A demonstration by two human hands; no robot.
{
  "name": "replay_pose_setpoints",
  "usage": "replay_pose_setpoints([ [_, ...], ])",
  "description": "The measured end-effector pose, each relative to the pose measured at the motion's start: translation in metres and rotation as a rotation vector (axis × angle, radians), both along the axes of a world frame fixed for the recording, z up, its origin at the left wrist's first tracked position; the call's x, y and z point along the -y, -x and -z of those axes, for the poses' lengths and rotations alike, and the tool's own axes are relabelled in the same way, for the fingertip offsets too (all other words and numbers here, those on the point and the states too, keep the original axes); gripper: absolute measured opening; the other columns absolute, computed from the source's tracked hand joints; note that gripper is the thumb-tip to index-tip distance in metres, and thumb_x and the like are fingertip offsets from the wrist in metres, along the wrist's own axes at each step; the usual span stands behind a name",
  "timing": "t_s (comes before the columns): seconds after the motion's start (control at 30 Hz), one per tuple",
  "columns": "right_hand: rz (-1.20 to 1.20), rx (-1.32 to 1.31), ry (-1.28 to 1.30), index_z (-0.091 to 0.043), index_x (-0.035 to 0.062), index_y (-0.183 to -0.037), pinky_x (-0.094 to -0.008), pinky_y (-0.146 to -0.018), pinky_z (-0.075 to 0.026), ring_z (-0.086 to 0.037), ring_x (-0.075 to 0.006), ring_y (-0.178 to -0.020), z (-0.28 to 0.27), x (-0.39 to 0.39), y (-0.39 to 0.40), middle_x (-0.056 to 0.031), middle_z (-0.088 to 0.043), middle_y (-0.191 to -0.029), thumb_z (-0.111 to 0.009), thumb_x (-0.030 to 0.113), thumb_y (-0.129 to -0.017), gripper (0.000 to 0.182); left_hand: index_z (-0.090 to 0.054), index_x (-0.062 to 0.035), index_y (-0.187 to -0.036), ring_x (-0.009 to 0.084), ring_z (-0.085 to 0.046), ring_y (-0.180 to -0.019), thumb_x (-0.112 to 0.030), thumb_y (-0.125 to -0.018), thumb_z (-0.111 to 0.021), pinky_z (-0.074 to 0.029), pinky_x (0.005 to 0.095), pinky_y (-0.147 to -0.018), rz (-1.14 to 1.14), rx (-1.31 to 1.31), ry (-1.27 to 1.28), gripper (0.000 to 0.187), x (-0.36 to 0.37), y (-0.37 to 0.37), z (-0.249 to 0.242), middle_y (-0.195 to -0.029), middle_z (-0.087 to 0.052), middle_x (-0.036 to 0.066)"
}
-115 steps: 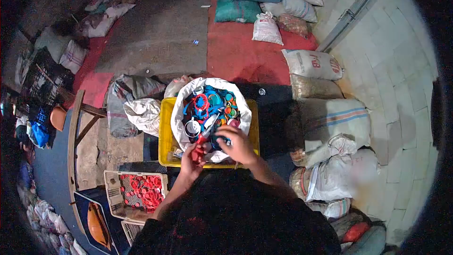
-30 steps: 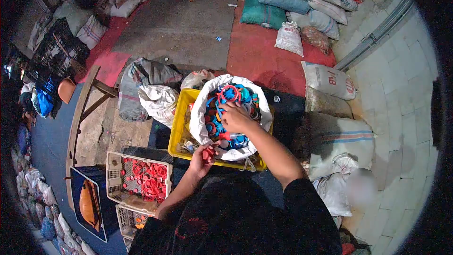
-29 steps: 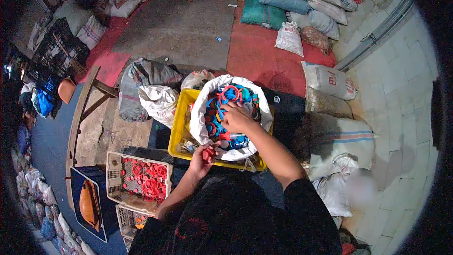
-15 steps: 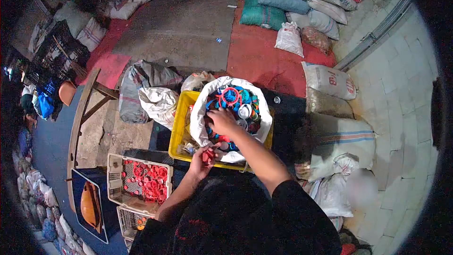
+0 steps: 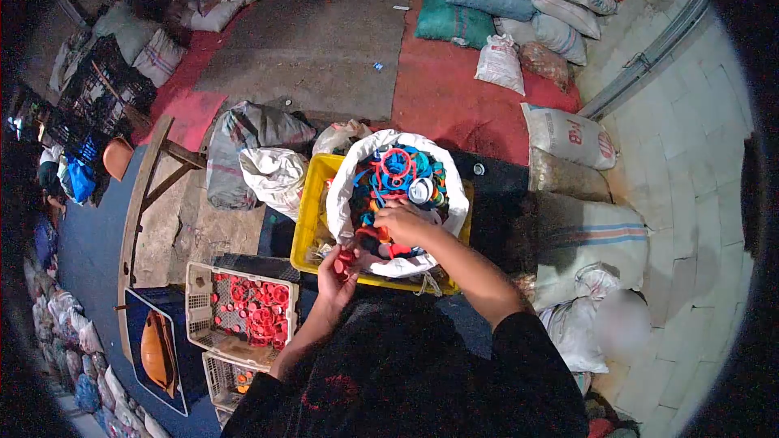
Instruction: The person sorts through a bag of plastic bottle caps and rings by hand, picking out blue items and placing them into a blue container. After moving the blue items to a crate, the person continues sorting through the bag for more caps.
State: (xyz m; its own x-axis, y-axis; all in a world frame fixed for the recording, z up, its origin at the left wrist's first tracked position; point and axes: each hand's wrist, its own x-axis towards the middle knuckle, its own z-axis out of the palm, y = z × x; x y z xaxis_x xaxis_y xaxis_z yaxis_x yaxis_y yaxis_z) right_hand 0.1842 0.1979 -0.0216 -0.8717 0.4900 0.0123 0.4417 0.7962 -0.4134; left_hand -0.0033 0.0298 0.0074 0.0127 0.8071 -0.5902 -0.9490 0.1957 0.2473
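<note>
A white sack (image 5: 459,195) with a rolled-down rim holds a mix of blue, red, green and white plastic caps and rings (image 5: 395,164). It stands in a yellow crate (image 5: 306,223) in front of me. My right hand (image 5: 406,224) is inside the sack, fingers curled down onto the caps; what they grip, if anything, is hidden. At the sack's near left edge, my left hand (image 5: 334,277) is closed around red bottle caps (image 5: 345,259), palm turned up. A white round lid (image 5: 421,190) lies just beyond my right hand.
Left of me a beige crate (image 5: 195,308) holds red caps, above a second crate (image 5: 209,381) with orange ones. A wooden frame (image 5: 134,227) stands farther left. Stuffed sacks (image 5: 592,231) line the right wall, and more are piled (image 5: 487,0) at the back.
My right hand has moved nearer and slightly right within the sack. My left hand has shifted a little left, still holding red caps.
</note>
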Motion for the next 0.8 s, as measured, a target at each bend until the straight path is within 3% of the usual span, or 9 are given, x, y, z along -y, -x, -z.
replay_pose_setpoints([
  [0.13,0.06,0.121,0.087,-0.074,0.0117,-0.093,-0.0425,-0.099,-0.045,-0.058,-0.0269,-0.112,-0.036,-0.012,-0.009,-0.0026,-0.068,-0.107,-0.063,0.012,-0.077,0.019,-0.062,-0.007,-0.097,0.0172,-0.066,-0.075,-0.025,-0.099,-0.058,-0.048,0.0214,-0.051,0.011,0.024,0.012,0.019,0.001,0.006,0.009,-0.097,-0.07,0.016],
  [0.23,0.145,0.238,0.258,-0.074,0.0104,-0.097,-0.0437,-0.094,-0.049,-0.063,-0.0331,-0.104,-0.058,-0.024,-0.001,-0.0071,-0.07,-0.105,-0.064,0.016,-0.075,0.025,-0.062,-0.0057,-0.097,0.0184,-0.066,-0.08,-0.024,-0.099,-0.056,-0.049,0.0213,-0.052,0.035,0.046,-0.117,0.019,0.004,0.009,0.017,-0.109,-0.068,0.016],
  [0.33,0.259,-0.002,0.182,-0.074,0.0113,-0.1,-0.0454,-0.095,-0.049,-0.063,-0.0341,-0.106,-0.051,-0.023,0.029,-0.0084,-0.07,-0.106,-0.065,0.016,-0.076,0.026,-0.061,-0.0146,-0.097,0.0092,-0.053,-0.055,-0.038,-0.097,-0.057,-0.041,0.0229,-0.046,0.074,-0.209,0.067,0.023,-0.001,-0.002,-0.006,-0.089,-0.069,0.005],
  [0.43,0.218,0.004,0.251,-0.073,0.0116,-0.109,-0.0455,-0.099,-0.049,-0.062,-0.0351,-0.112,-0.021,-0.021,0.053,-0.0122,-0.066,-0.119,-0.066,0.017,-0.079,0.032,-0.061,-0.014,-0.099,0.0122,-0.058,-0.064,-0.036,-0.096,-0.057,-0.046,0.0238,-0.051,0.064,-0.186,0.05,0.022,-0.002,-0.005,-0.021,-0.092,-0.069,0.007],
  [0.5,0.177,0.063,0.23,-0.07,0.0128,-0.119,-0.0438,-0.102,-0.047,-0.059,-0.0354,-0.119,-0.009,-0.013,0.057,-0.0154,-0.055,-0.137,-0.068,0.015,-0.077,0.041,-0.061,-0.0065,-0.103,0.0202,-0.063,-0.083,-0.025,-0.096,-0.056,-0.052,0.0242,-0.058,-0.002,-0.104,-0.031,0.021,0.0,-0.003,-0.016,-0.117,-0.063,0.014],
  [0.53,0.17,0.08,0.206,-0.07,0.013,-0.119,-0.0437,-0.103,-0.047,-0.058,-0.0351,-0.121,-0.007,-0.012,0.056,-0.0152,-0.053,-0.139,-0.069,0.013,-0.077,0.043,-0.061,-0.0028,-0.105,0.0241,-0.065,-0.092,-0.02,-0.096,-0.055,-0.055,0.0245,-0.062,-0.036,-0.062,-0.071,0.021,0.001,-0.001,-0.013,-0.13,-0.061,0.017],
  [0.63,0.142,0.055,0.185,-0.069,0.0132,-0.119,-0.0438,-0.103,-0.047,-0.055,-0.033,-0.125,0.001,-0.012,0.045,-0.0128,-0.054,-0.136,-0.07,0.006,-0.072,0.047,-0.061,-0.0036,-0.111,0.0269,-0.066,-0.099,-0.021,-0.095,-0.055,-0.059,0.0297,-0.073,-0.06,0.112,-0.127,0.024,0.003,0.008,-0.007,-0.127,-0.062,0.017],
  [0.73,0.035,-0.003,0.136,-0.07,0.0114,-0.111,-0.044,-0.098,-0.049,-0.058,-0.0334,-0.119,0.0,-0.024,0.025,-0.0108,-0.06,-0.125,-0.06,-0.004,-0.074,0.041,-0.062,-0.0044,-0.112,0.0292,-0.065,-0.107,-0.02,-0.094,-0.055,-0.06,0.0333,-0.08,-0.129,0.099,-0.069,0.025,0.002,0.007,-0.01,-0.124,-0.064,0.016],
  [0.8,0.109,-0.045,0.227,-0.07,0.0095,-0.109,-0.0437,-0.099,-0.048,-0.058,-0.0334,-0.118,-0.009,-0.031,0.018,-0.012,-0.06,-0.125,-0.06,-0.005,-0.075,0.038,-0.062,-0.0047,-0.112,0.0298,-0.065,-0.111,-0.019,-0.093,-0.055,-0.06,0.034,-0.081,-0.133,0.075,-0.061,0.025,0.004,0.008,-0.008,-0.126,-0.064,0.015],
])
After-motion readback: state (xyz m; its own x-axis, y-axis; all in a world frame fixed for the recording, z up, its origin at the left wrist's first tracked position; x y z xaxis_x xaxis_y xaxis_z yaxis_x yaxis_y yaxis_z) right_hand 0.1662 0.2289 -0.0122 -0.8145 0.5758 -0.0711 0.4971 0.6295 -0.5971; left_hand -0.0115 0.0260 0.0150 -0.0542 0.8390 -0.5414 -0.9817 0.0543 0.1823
